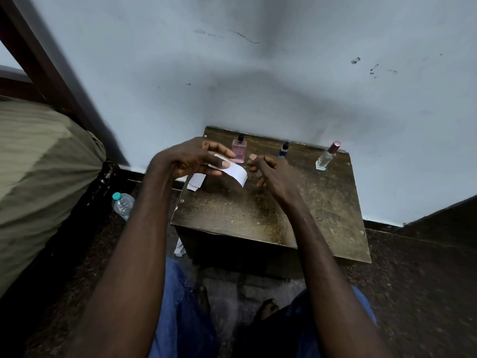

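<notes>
The person sits low in front of a small wooden table [258, 218] set against the wall, both bare forearms stretched out over its top. The left arm runs up from the lower left, and its wrist bends so that the left hand [191, 157] turns inward, knuckles up. That hand pinches a white paper strip [237, 173] between the thumb and the fingertips, held in the air above the back left part of the table. The free end of the strip curls down and to the right, clear of the wood.

The right arm comes up from the lower right, its wrist fairly straight. The right hand [271, 171] hovers just beside the strip's loose end, fingers loosely curled with the thumb lifted, and it holds nothing. I can't tell whether a fingertip brushes the paper. The two hands are close but apart.

Under the left hand a few more white slips [196, 181] lie at the table's left edge. Along the back stand a pink bottle [239, 151], a dark blue bottle [284, 149] and a clear bottle with a pink cap [326, 157]. A plastic water bottle [123, 204] lies on the floor at the left, beside olive bedding [38, 164].
</notes>
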